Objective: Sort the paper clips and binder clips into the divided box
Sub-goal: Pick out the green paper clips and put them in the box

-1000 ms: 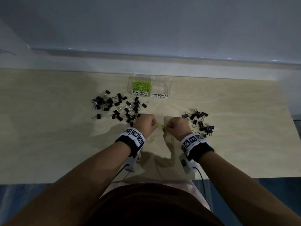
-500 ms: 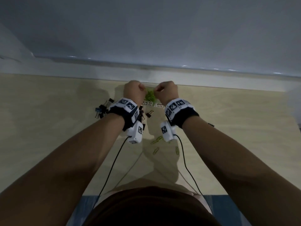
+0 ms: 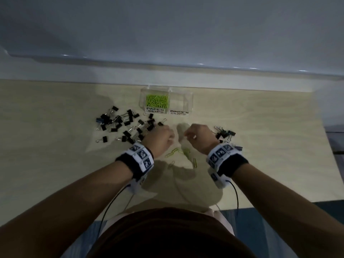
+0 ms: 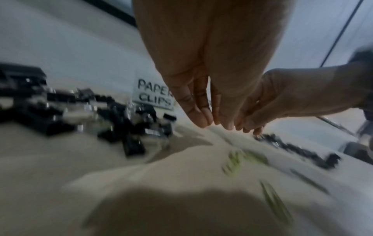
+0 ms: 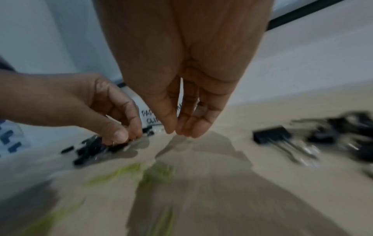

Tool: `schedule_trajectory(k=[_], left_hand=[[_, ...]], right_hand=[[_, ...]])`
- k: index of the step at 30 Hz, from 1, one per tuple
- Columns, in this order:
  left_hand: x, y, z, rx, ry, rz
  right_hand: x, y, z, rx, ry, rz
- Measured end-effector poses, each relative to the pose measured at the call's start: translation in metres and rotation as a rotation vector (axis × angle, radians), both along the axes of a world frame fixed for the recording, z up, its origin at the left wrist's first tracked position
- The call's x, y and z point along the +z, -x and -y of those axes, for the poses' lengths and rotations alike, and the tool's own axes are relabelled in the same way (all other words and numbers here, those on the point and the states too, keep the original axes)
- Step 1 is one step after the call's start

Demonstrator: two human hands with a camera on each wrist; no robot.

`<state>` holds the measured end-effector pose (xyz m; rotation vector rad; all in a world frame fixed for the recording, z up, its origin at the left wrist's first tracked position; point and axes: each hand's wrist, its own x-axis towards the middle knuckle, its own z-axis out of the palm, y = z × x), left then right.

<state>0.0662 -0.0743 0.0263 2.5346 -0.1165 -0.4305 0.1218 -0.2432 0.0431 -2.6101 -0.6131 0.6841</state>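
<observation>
Hovering fingers [image 4: 203, 115] of both hands loose, empty, green paper clips [image 3: 186, 152] on table beneath

I saw a pale wooden table [image 3: 55, 146] | grey wall [image 3: 167, 25] behind it | black cables [image 3: 109, 205] trailing off its near edge.

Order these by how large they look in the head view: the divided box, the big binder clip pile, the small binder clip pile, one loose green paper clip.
1. big binder clip pile
2. divided box
3. small binder clip pile, partly hidden by the right hand, so unsure
4. loose green paper clip
</observation>
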Motion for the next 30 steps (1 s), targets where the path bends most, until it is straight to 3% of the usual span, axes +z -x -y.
schedule_trajectory(k=[5, 10, 12, 16, 24, 30], left_hand=[[-0.029, 0.021, 0.025, 0.108, -0.018, -0.086], [-0.029, 0.018, 0.035, 0.136, -0.056, -0.123], [-0.028, 0.017, 0.035, 0.121, -0.054, -0.114], [-0.022, 0.019, 0.032, 0.065, -0.032, -0.091], [-0.025, 0.034, -0.002, 0.144, 0.146, -0.024], [-0.021, 0.044, 0.006, -0.048, 0.034, -0.048]], right_hand=[[0.012, 0.046, 0.000, 0.072, 0.025, 0.047], [-0.002, 0.067, -0.003, -0.128, -0.059, 0.010], [-0.010, 0.069, -0.004, -0.130, -0.051, -0.019], [-0.020, 0.071, -0.006, -0.014, 0.067, -0.019], [-0.019, 0.058, -0.003, 0.250, 0.311, 0.116], [-0.017, 0.039, 0.013, 0.255, 0.228, 0.201]])
